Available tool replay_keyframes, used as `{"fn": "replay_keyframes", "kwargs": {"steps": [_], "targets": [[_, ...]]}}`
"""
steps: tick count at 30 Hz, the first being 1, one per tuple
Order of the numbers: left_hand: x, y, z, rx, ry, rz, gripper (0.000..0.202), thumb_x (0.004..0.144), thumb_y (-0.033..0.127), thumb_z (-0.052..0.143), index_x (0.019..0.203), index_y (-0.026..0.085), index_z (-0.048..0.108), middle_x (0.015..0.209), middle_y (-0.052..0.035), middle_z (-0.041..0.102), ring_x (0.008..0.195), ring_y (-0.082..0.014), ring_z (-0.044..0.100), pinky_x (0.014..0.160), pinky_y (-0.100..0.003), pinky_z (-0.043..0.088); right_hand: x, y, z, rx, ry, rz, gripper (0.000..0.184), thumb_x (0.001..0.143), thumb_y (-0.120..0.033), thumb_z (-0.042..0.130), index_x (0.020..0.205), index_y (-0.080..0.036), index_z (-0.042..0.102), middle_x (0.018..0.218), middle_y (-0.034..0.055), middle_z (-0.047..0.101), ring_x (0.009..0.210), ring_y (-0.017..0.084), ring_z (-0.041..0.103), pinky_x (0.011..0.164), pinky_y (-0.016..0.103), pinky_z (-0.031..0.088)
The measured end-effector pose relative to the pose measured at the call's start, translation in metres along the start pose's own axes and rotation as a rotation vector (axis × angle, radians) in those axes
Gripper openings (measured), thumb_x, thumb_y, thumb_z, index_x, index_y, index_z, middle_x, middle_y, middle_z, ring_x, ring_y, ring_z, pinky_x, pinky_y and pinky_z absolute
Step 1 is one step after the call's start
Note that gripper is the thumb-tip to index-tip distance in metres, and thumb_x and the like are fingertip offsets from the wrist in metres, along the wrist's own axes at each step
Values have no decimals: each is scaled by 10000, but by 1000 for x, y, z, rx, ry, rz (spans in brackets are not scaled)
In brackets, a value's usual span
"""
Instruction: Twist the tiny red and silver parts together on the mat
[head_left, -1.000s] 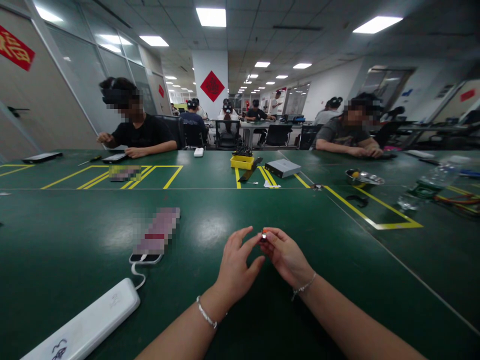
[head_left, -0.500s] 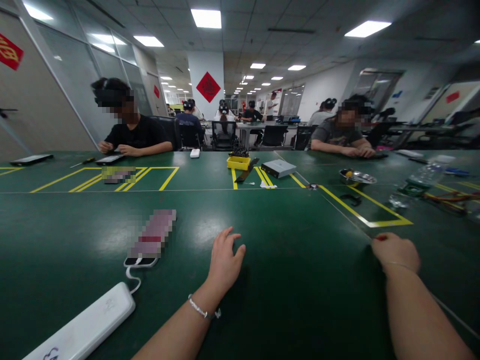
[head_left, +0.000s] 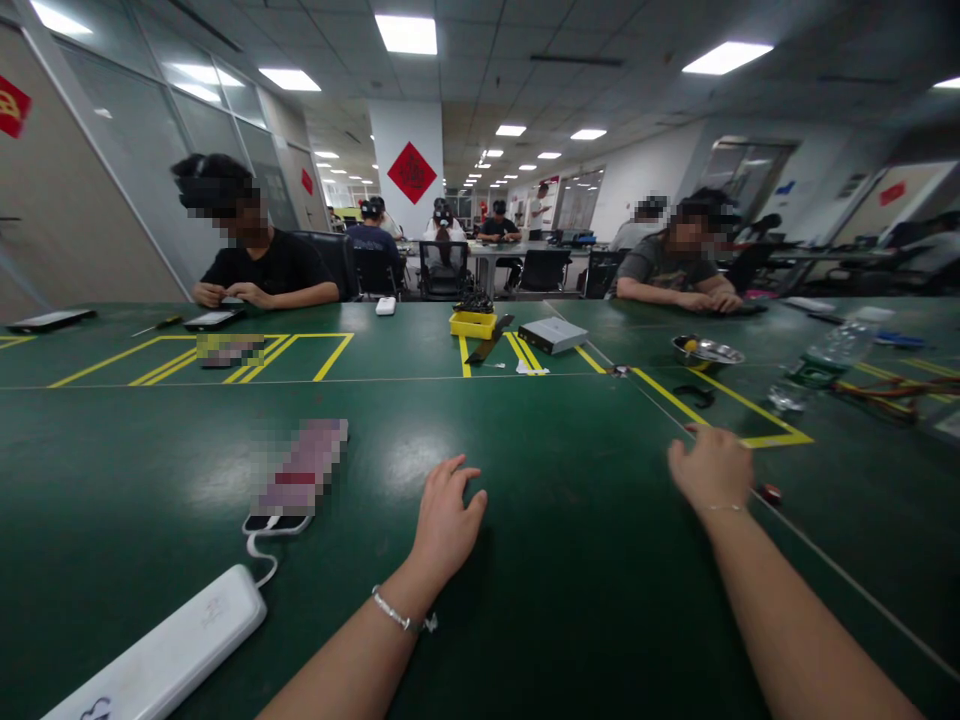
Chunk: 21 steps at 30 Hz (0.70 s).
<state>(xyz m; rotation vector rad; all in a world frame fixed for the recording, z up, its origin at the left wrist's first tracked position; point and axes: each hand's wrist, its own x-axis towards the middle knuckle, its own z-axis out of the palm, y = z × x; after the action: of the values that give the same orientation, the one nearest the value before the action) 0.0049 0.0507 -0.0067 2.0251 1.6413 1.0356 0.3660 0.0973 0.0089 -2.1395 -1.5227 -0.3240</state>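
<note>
My left hand (head_left: 450,515) is palm down over the green table (head_left: 570,570), its fingers loosely spread and nothing in them. Left of it a phone (head_left: 304,470), its screen blurred, is joined by a short white cable (head_left: 262,555) to a long white power bank (head_left: 172,645). My right hand (head_left: 712,468) reaches over the table at the right, slightly smeared, its thumb apart from the fingers; I see nothing held, though some fingertips are hidden. Just right of its wrist lies a small dark red object (head_left: 770,494), too small to name.
Farther back are a yellow bin (head_left: 472,325) with black cables, a grey box (head_left: 553,335), a metal bowl (head_left: 706,352), a black curved piece (head_left: 694,396) and a plastic bottle (head_left: 829,360). Wires (head_left: 877,402) lie at the right. Two people sit across the table.
My right hand has moved left and away from me, leaving the small red object on the table where its fingers were. My left hand stays put. The view has shifted slightly.
</note>
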Motion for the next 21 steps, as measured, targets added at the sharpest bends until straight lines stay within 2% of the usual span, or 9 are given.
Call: {"fn": "replay_keyframes", "kwargs": {"steps": [3,6,8,10,12,14,17,19,21], "targets": [[0,0,1,18,-14,17,284,766,249,485,1030,190,572,1236,-86,476,1203,-245,344,1001,-451,260,-24,-78,3,209,-201,-282,324,767,-279,408,994,-137,590,1038,135,543,1012,229,457,891,396,334],[0,-1,3,-18,-26,24,348,789,247,452,1126,183,513,1237,-85,489,1198,-232,365,1000,-432,277,-65,-139,5,372,-412,-597,391,787,-333,420,1132,-192,536,1188,85,495,1137,210,385,982,382,260],[0,0,3,-67,-63,21,382,806,245,426,1181,183,462,1199,-86,531,1150,-217,433,978,-414,317,-86,-162,5,441,-574,-773,453,756,-380,485,1194,-263,485,1273,43,434,1207,226,311,1005,412,211],[-1,1,3,-101,-104,25,392,812,246,421,1200,193,442,1143,-78,579,1088,-208,496,951,-404,352,-91,-167,3,472,-685,-848,475,731,-405,525,1195,-317,475,1292,17,418,1221,241,294,1003,444,191],[-2,2,2,-107,-113,39,386,807,245,436,1191,205,452,1094,-68,611,1048,-207,528,929,-403,371,-76,-154,1,454,-649,-781,450,748,-402,500,1188,-306,484,1264,30,449,1189,235,342,989,439,217],[-2,3,1,-101,-99,47,370,801,249,450,1168,213,476,1068,-63,626,1025,-211,543,906,-401,388,-48,-124,-3,350,-476,-582,435,771,-367,454,1182,-234,499,1207,89,489,1128,242,400,944,428,279],[-3,5,0,-89,-86,53,338,795,258,459,1127,222,511,1040,-57,639,1004,-216,556,881,-396,404,-3,-47,-10,59,-204,-159,459,721,-336,475,1127,-131,536,1118,206,492,1054,336,415,803,491,333],[-3,7,-1,-80,-82,45,326,790,253,463,1109,221,522,1032,-56,641,998,-219,558,875,-395,405,13,15,-13,-76,-128,138,474,653,-377,537,1051,-124,580,1076,261,469,1023,410,395,700,529,321],[-3,9,-2,-75,-84,38,316,784,244,469,1092,219,533,1028,-58,641,991,-223,560,867,-397,405,17,73,-12,-92,-59,372,430,596,-413,575,926,-142,619,1019,283,457,987,430,391,624,528,302]]}}
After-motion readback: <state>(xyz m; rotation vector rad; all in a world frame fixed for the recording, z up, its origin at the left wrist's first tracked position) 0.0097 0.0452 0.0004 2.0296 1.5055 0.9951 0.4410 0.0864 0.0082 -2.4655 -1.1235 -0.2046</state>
